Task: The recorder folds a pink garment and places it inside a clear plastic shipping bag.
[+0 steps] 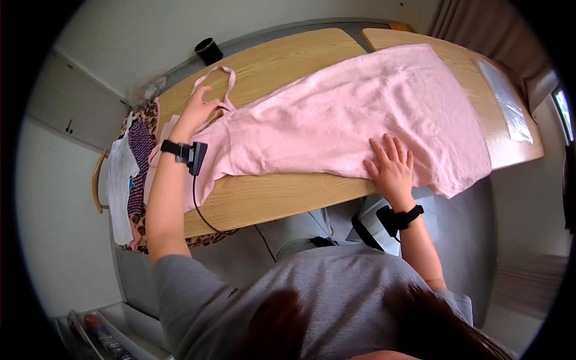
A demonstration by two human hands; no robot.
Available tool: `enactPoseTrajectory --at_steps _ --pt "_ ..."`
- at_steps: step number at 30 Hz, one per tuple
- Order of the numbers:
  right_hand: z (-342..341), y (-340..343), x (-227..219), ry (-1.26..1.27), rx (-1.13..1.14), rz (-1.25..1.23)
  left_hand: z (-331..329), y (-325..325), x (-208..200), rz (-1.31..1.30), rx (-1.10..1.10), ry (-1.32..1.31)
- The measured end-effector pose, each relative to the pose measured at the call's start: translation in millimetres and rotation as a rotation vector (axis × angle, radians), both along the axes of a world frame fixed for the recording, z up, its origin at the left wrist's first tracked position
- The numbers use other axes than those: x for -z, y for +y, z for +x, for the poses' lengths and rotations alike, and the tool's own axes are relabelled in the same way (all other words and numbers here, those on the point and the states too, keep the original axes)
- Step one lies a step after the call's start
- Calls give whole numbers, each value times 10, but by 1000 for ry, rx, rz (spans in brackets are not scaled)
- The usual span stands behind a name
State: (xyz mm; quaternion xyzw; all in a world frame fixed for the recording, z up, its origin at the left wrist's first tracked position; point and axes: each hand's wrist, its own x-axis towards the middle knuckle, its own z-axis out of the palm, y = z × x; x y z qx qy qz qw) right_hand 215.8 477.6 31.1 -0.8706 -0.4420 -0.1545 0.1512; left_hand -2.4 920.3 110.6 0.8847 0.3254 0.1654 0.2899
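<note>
A pink strappy dress (300,129) lies spread across the wooden table, its wide hem at the right and its narrower top at the left. A loop of pink strap (231,84) curves up from the top end onto the bare wood. My left hand (197,111) is over the top end, beside the strap, with its thumb and a finger apart; its other fingers are partly hidden. Near the front edge, my right hand (391,165) rests flat on the skirt part with its fingers spread. Small wrinkles run through the cloth around it.
Folded clothes, among them a white garment (120,186) and a dark patterned one (141,156), hang at the table's left end. A clear plastic bag (507,102) lies at the right. A black cup-shaped container (209,51) stands behind the table. A cable (201,210) trails from my left wrist.
</note>
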Motion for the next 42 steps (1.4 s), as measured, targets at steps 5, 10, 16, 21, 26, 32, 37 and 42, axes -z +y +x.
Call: enactPoseTrajectory --at_steps 5,10,16,21,26,32,37,42 --pt "42 -67 -75 210 -184 115 -194 -1415 18 185 323 196" --pt "467 -886 -227 181 107 525 -343 -2179 103 195 140 370" --pt "1162 -1859 629 761 846 1056 -569 -2213 414 183 59 429" --pt "1313 -2083 851 2162 75 1646 -588 -2175 430 187 68 466" --pt "1438 -2090 422 1631 287 1808 -657 -2188 514 134 -35 362" --pt "1574 -2231 452 1225 176 1715 -787 -2205 503 200 -71 327" --pt "1648 -2404 377 1205 241 1624 -785 -2259 468 288 -88 188" --pt "1736 -2400 380 1234 337 1591 -1124 -2078 589 494 -441 286"
